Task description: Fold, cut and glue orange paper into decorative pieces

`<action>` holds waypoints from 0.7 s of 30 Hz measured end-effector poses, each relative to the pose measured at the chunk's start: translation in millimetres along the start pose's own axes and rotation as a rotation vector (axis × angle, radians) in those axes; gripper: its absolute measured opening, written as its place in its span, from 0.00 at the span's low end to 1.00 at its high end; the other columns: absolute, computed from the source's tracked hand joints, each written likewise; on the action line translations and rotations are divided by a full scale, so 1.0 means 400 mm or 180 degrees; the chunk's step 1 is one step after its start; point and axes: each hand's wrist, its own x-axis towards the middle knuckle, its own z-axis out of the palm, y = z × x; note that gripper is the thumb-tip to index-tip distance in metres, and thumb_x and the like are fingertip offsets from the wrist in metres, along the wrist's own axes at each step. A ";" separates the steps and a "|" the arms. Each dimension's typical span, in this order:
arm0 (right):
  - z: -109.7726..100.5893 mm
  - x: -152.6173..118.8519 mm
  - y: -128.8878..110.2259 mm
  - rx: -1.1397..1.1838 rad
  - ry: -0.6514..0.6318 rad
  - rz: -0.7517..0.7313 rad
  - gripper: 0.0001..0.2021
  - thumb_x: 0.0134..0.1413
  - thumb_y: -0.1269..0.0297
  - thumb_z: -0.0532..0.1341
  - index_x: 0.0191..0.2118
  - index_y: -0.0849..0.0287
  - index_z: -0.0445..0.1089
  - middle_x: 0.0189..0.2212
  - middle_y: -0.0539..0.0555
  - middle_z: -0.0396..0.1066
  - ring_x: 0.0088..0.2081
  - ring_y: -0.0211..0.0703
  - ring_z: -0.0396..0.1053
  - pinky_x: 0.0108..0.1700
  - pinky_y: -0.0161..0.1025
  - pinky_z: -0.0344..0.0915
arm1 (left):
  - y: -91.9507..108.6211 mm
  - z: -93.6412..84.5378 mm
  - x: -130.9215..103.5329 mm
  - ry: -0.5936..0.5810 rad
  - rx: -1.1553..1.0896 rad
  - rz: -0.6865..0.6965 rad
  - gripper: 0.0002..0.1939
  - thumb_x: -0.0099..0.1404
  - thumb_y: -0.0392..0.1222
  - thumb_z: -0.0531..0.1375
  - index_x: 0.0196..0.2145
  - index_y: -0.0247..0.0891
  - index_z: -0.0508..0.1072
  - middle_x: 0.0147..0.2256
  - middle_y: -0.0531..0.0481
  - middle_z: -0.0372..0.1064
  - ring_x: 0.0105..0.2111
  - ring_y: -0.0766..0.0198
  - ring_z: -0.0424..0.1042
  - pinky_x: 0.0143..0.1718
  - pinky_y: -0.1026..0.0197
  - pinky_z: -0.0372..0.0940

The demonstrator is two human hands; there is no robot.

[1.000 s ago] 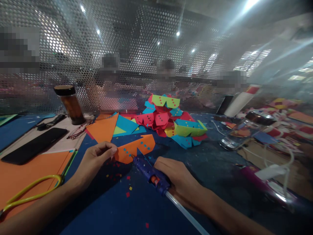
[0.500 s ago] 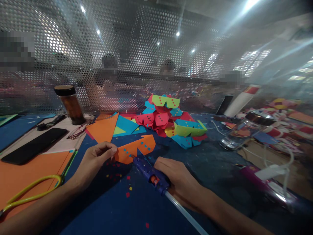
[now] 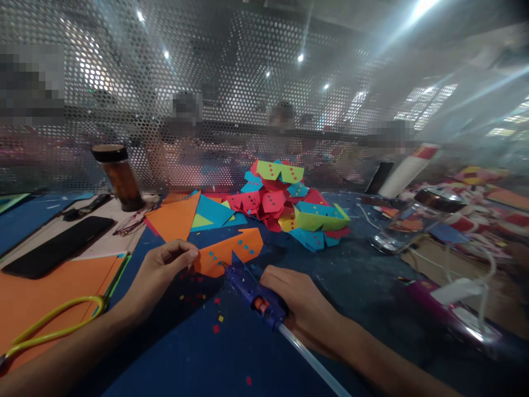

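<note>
At centre, the left hand (image 3: pixel 167 264) pinches the left edge of an orange, notched paper mask (image 3: pixel 243 245) between its fingers; the right hand (image 3: pixel 301 298) grips a purple plastic glue gun (image 3: pixel 252 292). Dark-blue bench (image 3: pixel 355 281) spreads right, toward a transparent, silver-lidded jar (image 3: pixel 413 223).

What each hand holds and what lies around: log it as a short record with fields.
Left hand: pinches the left end of the orange paper piece
Right hand: grips the purple glue gun
Nozzle: at the piece's lower edge; contact unclear
Beyond: pile of colored paper pieces
Left side: black phone, yellow-handled scissors
Right side: clear jar
</note>
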 end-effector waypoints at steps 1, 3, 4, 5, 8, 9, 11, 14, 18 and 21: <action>0.000 0.000 0.000 0.0018 0.0001 0.0000 0.10 0.64 0.62 0.53 0.32 0.58 0.65 0.29 0.52 0.67 0.28 0.39 0.64 0.31 0.36 0.58 | 0.001 0.000 0.000 0.0004 -0.0001 -0.0003 0.14 0.61 0.52 0.63 0.27 0.39 0.74 0.23 0.56 0.66 0.25 0.66 0.65 0.30 0.63 0.57; -0.002 -0.001 -0.001 0.0061 -0.0021 0.0002 0.11 0.65 0.61 0.53 0.32 0.58 0.66 0.30 0.52 0.67 0.29 0.39 0.64 0.32 0.36 0.58 | 0.002 0.001 0.000 0.0018 0.0002 0.0000 0.14 0.61 0.52 0.63 0.28 0.39 0.74 0.23 0.55 0.67 0.25 0.66 0.65 0.30 0.63 0.57; -0.003 -0.002 -0.002 0.0074 -0.0024 0.0003 0.11 0.65 0.61 0.53 0.32 0.58 0.66 0.30 0.52 0.67 0.29 0.39 0.64 0.32 0.36 0.58 | 0.002 0.002 0.001 0.0027 0.0005 0.0005 0.13 0.61 0.52 0.63 0.28 0.39 0.74 0.23 0.55 0.67 0.25 0.66 0.65 0.30 0.63 0.57; -0.004 -0.003 -0.003 0.0077 -0.0015 -0.0006 0.11 0.65 0.61 0.53 0.32 0.58 0.66 0.30 0.52 0.67 0.29 0.39 0.64 0.32 0.36 0.58 | 0.002 0.002 0.001 0.0035 0.0007 0.0008 0.13 0.61 0.52 0.63 0.28 0.39 0.75 0.23 0.55 0.67 0.25 0.66 0.65 0.30 0.63 0.57; -0.006 -0.004 -0.005 0.0075 0.0020 -0.0061 0.10 0.65 0.61 0.53 0.32 0.58 0.65 0.30 0.52 0.67 0.29 0.39 0.62 0.31 0.36 0.58 | 0.001 0.004 0.001 0.0050 0.0009 0.0012 0.13 0.61 0.52 0.63 0.28 0.40 0.75 0.23 0.56 0.67 0.25 0.66 0.65 0.29 0.64 0.57; -0.006 -0.005 -0.006 0.0075 0.0022 -0.0073 0.10 0.64 0.62 0.54 0.32 0.58 0.65 0.29 0.52 0.66 0.28 0.38 0.62 0.31 0.36 0.57 | 0.001 0.003 0.001 0.0051 0.0009 0.0012 0.13 0.61 0.52 0.63 0.28 0.40 0.75 0.23 0.56 0.66 0.25 0.66 0.65 0.29 0.64 0.57; -0.005 -0.004 -0.006 0.0073 -0.0003 -0.0076 0.09 0.64 0.63 0.54 0.32 0.58 0.64 0.29 0.52 0.66 0.28 0.38 0.61 0.30 0.36 0.56 | 0.001 0.002 0.000 0.0047 0.0008 0.0018 0.13 0.61 0.52 0.63 0.27 0.40 0.74 0.23 0.56 0.66 0.25 0.66 0.65 0.29 0.64 0.57; -0.001 -0.004 -0.005 0.0036 -0.0002 -0.0104 0.08 0.63 0.64 0.54 0.31 0.58 0.63 0.29 0.51 0.65 0.27 0.38 0.60 0.29 0.36 0.55 | 0.001 0.001 -0.002 0.0040 0.0014 0.0033 0.13 0.61 0.52 0.63 0.27 0.40 0.74 0.23 0.56 0.66 0.25 0.66 0.66 0.29 0.64 0.57; 0.004 -0.004 0.000 0.0032 -0.0006 -0.0110 0.07 0.62 0.64 0.55 0.31 0.57 0.63 0.29 0.50 0.65 0.27 0.37 0.60 0.29 0.36 0.55 | 0.001 0.002 0.000 0.0035 0.0040 0.0041 0.13 0.61 0.52 0.63 0.27 0.40 0.75 0.23 0.54 0.67 0.25 0.64 0.66 0.29 0.62 0.58; 0.004 -0.004 0.001 0.0076 -0.0024 -0.0096 0.07 0.62 0.64 0.55 0.32 0.57 0.63 0.29 0.50 0.65 0.28 0.38 0.61 0.30 0.36 0.55 | 0.000 0.001 0.000 0.0038 0.0058 0.0038 0.14 0.61 0.53 0.62 0.27 0.40 0.75 0.22 0.54 0.67 0.25 0.64 0.66 0.29 0.62 0.58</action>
